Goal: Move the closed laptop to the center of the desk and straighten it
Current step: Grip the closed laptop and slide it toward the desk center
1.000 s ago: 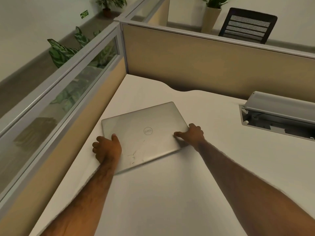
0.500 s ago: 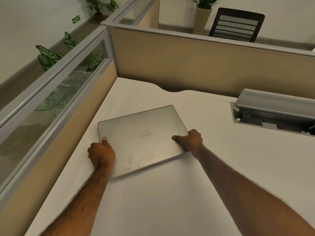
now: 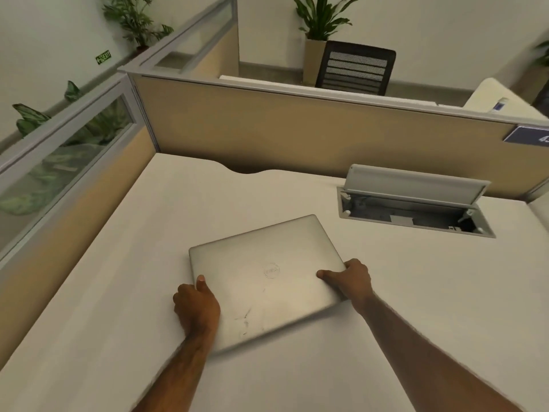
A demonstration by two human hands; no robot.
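A closed silver laptop (image 3: 267, 275) with a round logo on its lid lies on the white desk (image 3: 148, 248), near the desk's middle. It sits skewed, its far right corner turned away from me. My left hand (image 3: 197, 309) grips the laptop's near left edge, thumb on the lid. My right hand (image 3: 350, 279) grips the right edge, thumb pressed on top. Both hands hold the laptop from opposite sides.
An open cable box (image 3: 416, 212) with a raised grey flap sits in the desk at the right back. Beige partitions (image 3: 297, 135) wall the back, and a glass-topped partition (image 3: 59, 162) walls the left. A black chair (image 3: 356, 68) and plants stand beyond.
The laptop has slid to the right, away from the left partition and towards the desk's middle, with both hands still holding its edges. The view has swung right as well.
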